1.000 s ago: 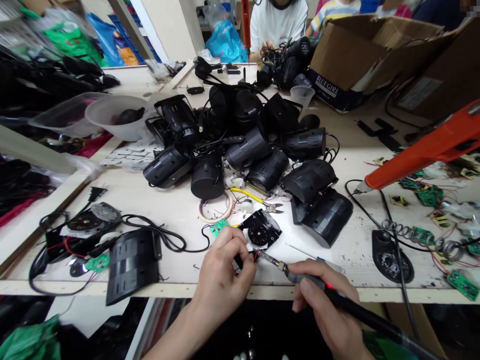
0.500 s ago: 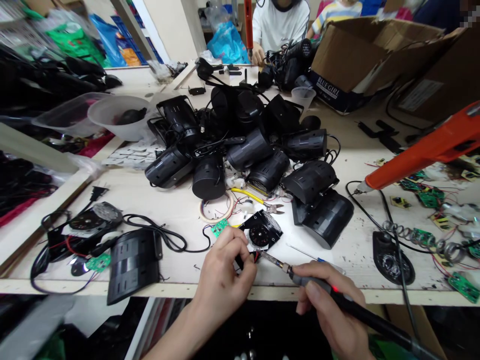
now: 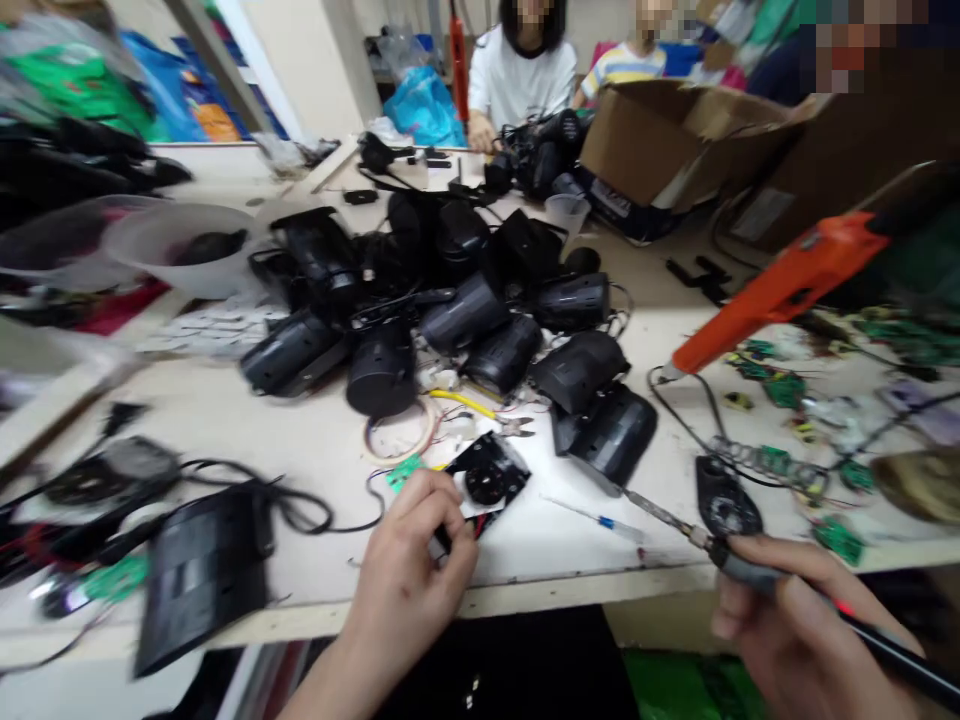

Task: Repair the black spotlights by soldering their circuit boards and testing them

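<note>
My left hand (image 3: 409,565) is closed at the near edge of a black square module (image 3: 510,465) with a round dial-like disc, its thumb and fingers pinched on a dark part of it. Just past those fingers lies a small green circuit board (image 3: 405,472). Off to the right, my right hand (image 3: 814,610) grips a soldering iron (image 3: 739,565) like a pen, and its tip points up-left near a black lamp housing (image 3: 619,435). Between the hands rests a thin rod with a blue part (image 3: 604,522). Yellow-handled cutters (image 3: 469,403) lie beyond the module.
Several black housings (image 3: 461,310) are heaped mid-table. An orange electric screwdriver (image 3: 765,295) hangs at right, above loose circuit boards and a coiled spring holder (image 3: 787,465). At left are an opened unit (image 3: 112,475) and a plastic bowl (image 3: 180,250). A person (image 3: 521,75) sits opposite.
The soldering iron has moved right, away from the module, with my right hand. My left hand stays at the module. The whole view has shifted and blurred somewhat.
</note>
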`<state>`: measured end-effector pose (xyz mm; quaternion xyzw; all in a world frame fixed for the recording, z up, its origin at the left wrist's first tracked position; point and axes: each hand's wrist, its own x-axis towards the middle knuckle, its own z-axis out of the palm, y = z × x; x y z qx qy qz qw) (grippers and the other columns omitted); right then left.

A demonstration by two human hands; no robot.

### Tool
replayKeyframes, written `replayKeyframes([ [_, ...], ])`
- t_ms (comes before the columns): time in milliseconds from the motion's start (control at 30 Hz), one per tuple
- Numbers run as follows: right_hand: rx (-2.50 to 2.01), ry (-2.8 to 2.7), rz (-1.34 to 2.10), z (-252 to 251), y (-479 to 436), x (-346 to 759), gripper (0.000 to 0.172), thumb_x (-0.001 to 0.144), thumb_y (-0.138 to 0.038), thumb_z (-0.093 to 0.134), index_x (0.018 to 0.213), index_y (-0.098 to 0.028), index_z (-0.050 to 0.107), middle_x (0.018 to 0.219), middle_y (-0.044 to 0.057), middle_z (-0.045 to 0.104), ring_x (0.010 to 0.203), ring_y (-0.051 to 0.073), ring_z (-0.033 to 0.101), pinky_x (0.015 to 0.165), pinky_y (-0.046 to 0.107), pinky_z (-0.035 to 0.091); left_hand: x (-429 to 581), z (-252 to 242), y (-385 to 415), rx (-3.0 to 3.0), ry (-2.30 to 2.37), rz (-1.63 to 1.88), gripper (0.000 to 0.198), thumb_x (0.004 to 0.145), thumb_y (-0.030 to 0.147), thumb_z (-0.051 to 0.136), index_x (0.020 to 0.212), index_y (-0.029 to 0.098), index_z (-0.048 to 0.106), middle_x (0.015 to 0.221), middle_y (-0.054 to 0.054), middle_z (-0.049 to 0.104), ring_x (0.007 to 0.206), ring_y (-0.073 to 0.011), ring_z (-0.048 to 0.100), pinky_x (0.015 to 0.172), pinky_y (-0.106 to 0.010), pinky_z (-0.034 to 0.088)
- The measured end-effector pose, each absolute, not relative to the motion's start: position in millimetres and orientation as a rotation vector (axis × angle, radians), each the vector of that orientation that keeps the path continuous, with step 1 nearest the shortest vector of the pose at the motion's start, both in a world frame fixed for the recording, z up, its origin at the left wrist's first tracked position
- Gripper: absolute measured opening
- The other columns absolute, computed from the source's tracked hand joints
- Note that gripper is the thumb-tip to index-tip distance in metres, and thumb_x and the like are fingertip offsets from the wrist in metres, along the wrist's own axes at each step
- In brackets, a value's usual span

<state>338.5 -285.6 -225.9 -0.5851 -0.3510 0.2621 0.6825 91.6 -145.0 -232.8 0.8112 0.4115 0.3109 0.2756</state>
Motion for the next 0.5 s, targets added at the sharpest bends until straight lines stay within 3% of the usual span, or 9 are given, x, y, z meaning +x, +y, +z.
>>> replayKeyframes([
  [100, -1.351, -0.64, 0.295, -210, -295, 361, 0.016, 0.08, -0.032, 0.069, 0.083, -0.019, 0.077, 0.048, 0.002, 0.06, 0.039, 0.014, 0.055, 0.034, 0.022, 0.044, 87, -240, -142, 2.244, 1.077, 0.814, 0.022, 0.083, 0.024, 0.053, 0.061, 0.022, 0.054, 0.078, -0.003, 0.058, 0.075, -0.0167, 0.06, 0.062, -0.023, 0.049],
  [200, -1.398, -0.449, -0.037, -195, -306, 382, 0.012, 0.076, -0.024, 0.064, 0.077, -0.017, 0.074, 0.044, 0.0, 0.058, 0.035, 0.012, 0.051, 0.031, 0.02, 0.037, 80, -256, -140, 2.227, 1.143, 0.774, 0.022, 0.083, 0.033, 0.055, 0.063, 0.023, 0.056, 0.088, -0.004, 0.06, 0.081, -0.0189, 0.061, 0.047, -0.02, 0.044],
  [300, -1.446, -0.373, -0.156, -189, -315, 392, 0.01, 0.074, -0.022, 0.063, 0.075, -0.016, 0.071, 0.042, -0.002, 0.056, 0.031, 0.011, 0.046, 0.027, 0.021, 0.029, 77, -266, -139, 2.233, 1.178, 0.772, 0.023, 0.084, 0.037, 0.053, 0.065, 0.024, 0.056, 0.092, -0.005, 0.06, 0.082, -0.0194, 0.06, 0.041, -0.019, 0.04],
  [500, -1.503, -0.353, 0.005, -205, -300, 394, 0.021, 0.07, -0.033, 0.075, 0.078, -0.014, 0.071, 0.051, -0.001, 0.061, 0.036, 0.009, 0.048, 0.031, 0.019, 0.034, 81, -247, -140, 2.367, 1.009, 0.883, 0.021, 0.085, 0.023, 0.053, 0.063, 0.022, 0.056, 0.081, -0.003, 0.059, 0.073, -0.0153, 0.062, 0.061, -0.021, 0.053],
])
